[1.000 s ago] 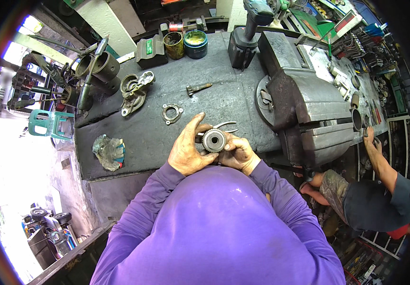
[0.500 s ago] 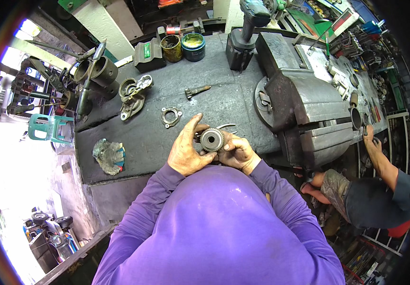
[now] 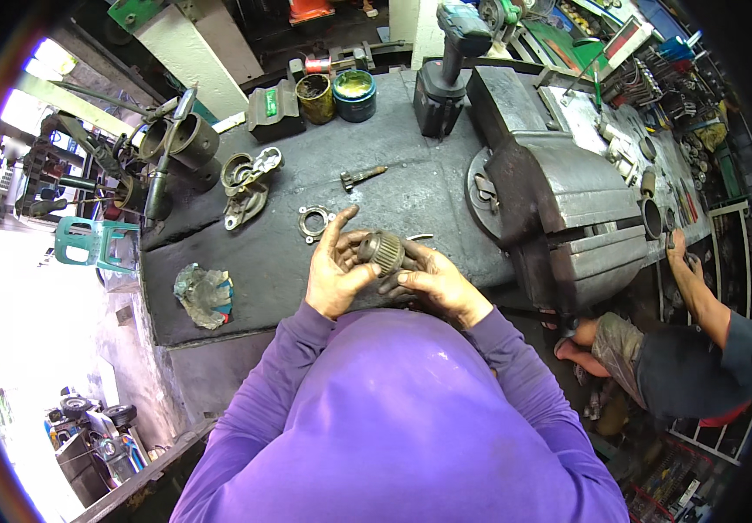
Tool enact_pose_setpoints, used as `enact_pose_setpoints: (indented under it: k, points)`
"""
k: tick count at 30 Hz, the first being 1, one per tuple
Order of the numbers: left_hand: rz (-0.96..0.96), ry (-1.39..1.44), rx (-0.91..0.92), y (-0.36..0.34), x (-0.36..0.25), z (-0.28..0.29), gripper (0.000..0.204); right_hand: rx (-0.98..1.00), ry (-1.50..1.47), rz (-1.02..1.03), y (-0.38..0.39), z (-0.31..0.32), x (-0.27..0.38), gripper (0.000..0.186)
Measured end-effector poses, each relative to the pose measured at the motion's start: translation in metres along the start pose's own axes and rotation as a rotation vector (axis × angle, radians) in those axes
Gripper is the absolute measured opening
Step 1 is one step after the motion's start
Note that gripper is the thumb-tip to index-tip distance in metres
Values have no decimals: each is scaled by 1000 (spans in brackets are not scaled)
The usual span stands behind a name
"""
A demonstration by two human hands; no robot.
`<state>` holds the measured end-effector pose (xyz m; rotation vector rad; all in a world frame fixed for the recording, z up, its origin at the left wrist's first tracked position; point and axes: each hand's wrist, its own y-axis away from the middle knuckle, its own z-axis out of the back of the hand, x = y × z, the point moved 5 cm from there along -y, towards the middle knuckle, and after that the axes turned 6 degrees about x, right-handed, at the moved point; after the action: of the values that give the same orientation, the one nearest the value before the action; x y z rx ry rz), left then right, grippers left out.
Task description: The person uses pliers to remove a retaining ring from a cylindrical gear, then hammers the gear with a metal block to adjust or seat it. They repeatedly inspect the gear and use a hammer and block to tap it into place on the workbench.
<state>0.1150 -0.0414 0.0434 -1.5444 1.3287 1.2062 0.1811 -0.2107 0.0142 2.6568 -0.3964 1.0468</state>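
Observation:
A metal gear with long teeth [image 3: 384,253] is held between my two hands over the front of the dark workbench [image 3: 210,322]. My left hand [image 3: 336,270] has its thumb on the gear's left side and its index finger raised. My right hand [image 3: 437,283] grips the gear from the right, thumb near its lower side. Behind them lie a flanged ring [image 3: 302,222], a curved tool partly hidden by the hands [image 3: 421,238] and a small shaft part [image 3: 363,177]. A cast housing [image 3: 245,187] sits further left, and a crumpled rag [image 3: 201,296] lies at the front left.
A large bench vise [image 3: 568,209] fills the bench's right, beside a cordless tool [image 3: 441,96]. Cans [image 3: 354,105] stand at the back, metal cylinders [image 3: 193,139] at the left. A green plastic chair [image 3: 88,244] is outside left. A co-worker [image 3: 681,366] reaches in from the right.
The gear has been tipped over, so its toothed side now shows instead of its end face. Both hands have shifted their grip, and my left hand's fingers are more spread.

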Motion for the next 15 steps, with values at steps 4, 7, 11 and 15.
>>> enact_pose_setpoints:
  k: [4, 7, 11, 15]
  points:
    - [135, 485, 40, 2, 21, 7, 70, -187, 392, 10, 1, -6, 12, 56]
    - [216, 596, 16, 7, 35, 8, 65, -231, 442, 15, 0, -10, 16, 49]
    - [228, 665, 24, 11, 39, 8, 62, -229, 427, 23, 0, -14, 16, 48]
    - [259, 671, 2, 14, 40, 8, 61, -247, 520, 32, 0, -19, 17, 49]
